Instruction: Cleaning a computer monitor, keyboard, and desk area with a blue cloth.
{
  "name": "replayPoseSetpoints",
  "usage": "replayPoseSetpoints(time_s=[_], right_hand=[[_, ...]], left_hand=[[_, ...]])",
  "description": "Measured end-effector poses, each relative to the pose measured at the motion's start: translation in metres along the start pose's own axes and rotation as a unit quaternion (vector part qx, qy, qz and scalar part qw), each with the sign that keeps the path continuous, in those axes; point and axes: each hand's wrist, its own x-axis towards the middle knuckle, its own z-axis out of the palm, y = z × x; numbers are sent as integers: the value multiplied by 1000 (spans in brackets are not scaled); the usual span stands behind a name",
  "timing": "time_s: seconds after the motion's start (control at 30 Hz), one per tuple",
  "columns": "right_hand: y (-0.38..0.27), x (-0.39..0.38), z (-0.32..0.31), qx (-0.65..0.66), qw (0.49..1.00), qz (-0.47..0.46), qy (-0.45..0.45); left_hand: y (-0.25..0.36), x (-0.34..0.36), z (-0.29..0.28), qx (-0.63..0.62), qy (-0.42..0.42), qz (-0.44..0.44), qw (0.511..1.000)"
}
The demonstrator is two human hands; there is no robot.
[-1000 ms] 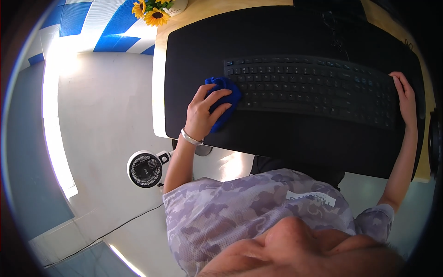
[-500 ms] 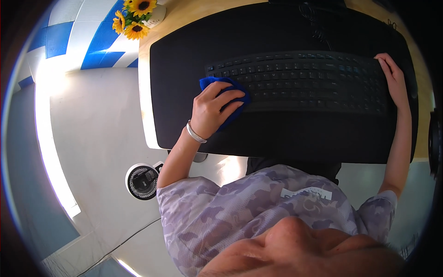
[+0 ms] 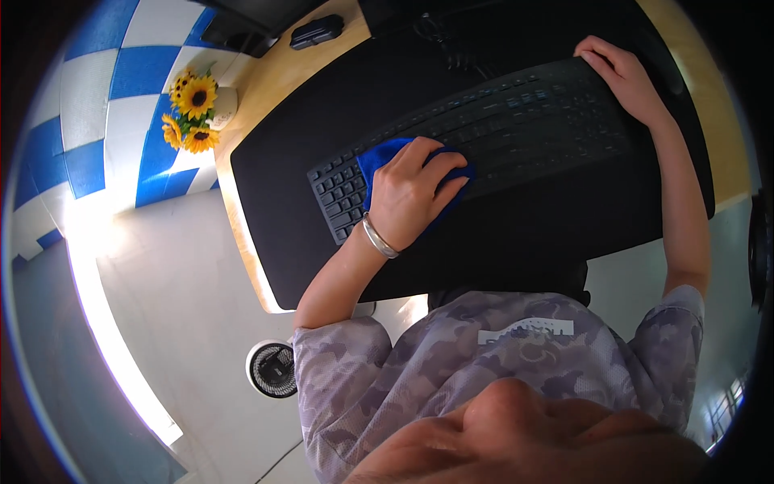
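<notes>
A long black keyboard lies slanted on a black desk mat, its far right end higher in the picture than its left end. My left hand, with a silver bangle at the wrist, presses a blue cloth onto the keys left of the middle. Its fingers curl over the cloth and hide part of it. Keys at the left end show beside the cloth. At the far right corner, the fingers of my right hand close over the keyboard's edge; their tips are partly hidden.
Sunflowers in a white pot stand at the desk's left edge, by a blue and white tiled wall. A dark oblong case sits on the wood at the far left. Beyond the keyboard lies a coiled cable. On the floor is a round fan.
The blue cloth under my left hand has shifted right along the keyboard, uncovering keys at its left end. My right hand stays at the far right corner. The whole view has turned.
</notes>
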Motion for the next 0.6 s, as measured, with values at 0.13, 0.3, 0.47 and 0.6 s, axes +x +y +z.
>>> replayPoseSetpoints(time_s=[0.13, 0.3, 0.47, 0.6], right_hand=[[-2, 0, -2, 9, 1000, -23, -1], [-7, 1, 0, 10, 999, -33, 16], [-3, -1, 4, 6, 999, -22, 44], [-2, 0, 5, -12, 996, -56, 73]], left_hand=[[13, 21, 12, -2, -17, 14, 1000], [27, 46, 31, -4, 0, 34, 999], [45, 76, 47, -5, -7, 61, 998], [54, 95, 57, -8, -3, 80, 997]])
